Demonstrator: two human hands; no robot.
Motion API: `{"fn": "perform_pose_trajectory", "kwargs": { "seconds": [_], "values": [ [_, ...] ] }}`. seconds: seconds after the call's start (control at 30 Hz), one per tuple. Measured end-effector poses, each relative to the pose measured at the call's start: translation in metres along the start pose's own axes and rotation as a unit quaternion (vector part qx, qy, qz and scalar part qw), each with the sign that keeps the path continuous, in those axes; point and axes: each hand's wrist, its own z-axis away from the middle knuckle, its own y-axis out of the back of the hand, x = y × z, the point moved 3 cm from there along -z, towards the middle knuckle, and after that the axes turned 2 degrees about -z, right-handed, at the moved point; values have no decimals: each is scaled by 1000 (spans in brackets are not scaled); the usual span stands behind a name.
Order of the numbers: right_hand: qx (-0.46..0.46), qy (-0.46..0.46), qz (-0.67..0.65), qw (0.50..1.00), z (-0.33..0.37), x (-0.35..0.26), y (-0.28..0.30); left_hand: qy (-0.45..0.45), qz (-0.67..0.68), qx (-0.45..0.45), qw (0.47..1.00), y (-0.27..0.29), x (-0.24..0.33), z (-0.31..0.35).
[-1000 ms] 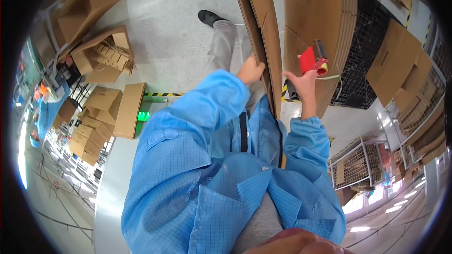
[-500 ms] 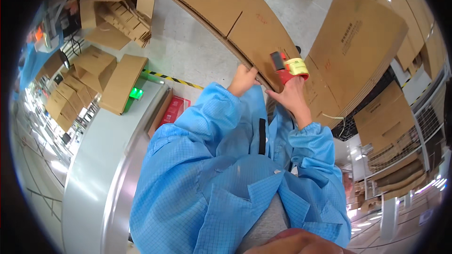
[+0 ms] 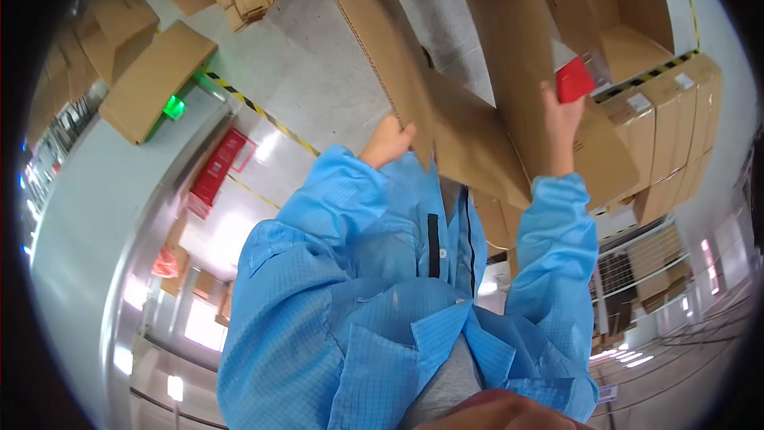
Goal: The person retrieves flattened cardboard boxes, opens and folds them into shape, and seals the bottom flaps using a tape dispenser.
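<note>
A large cardboard box (image 3: pixel 469 139) is spread open in front of me, its walls standing apart with the floor showing between them. My left hand (image 3: pixel 388 142) is closed on the near edge of its left wall, thumb on the inner side. On the other side, my right hand (image 3: pixel 562 123) is closed around a red tape dispenser (image 3: pixel 574 80), beside the outside of the right wall. The dispenser's tape roll is out of sight, and the right fingers are partly hidden. Motion blurs the box walls slightly.
At left runs a long metal-edged worktable (image 3: pixel 83 191) with a flat carton (image 3: pixel 155 84) and a green light (image 3: pixel 174 107). A red box (image 3: pixel 219 171) stands beside it. Stacked cartons (image 3: pixel 664 131) are at right, with an open carton (image 3: pixel 629 12) beyond. Striped tape (image 3: pixel 255 111) marks the floor.
The flat folded cardboard has been opened into a box shape. My right hand moved right and up with the tape dispenser, away from the left hand. My view has turned.
</note>
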Motion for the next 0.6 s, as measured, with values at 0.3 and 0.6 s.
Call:
{"fn": "perform_pose_trajectory", "kwargs": {
  "seconds": [0.3,0.6],
  "values": [
    [65,-125,-38,989,-214,-82,-34,-53,-253,221,940,164,-17,68],
    [18,-159,-91,983,-102,55,-79,128,-396,446,792,195,-113,6]
  ]
}}
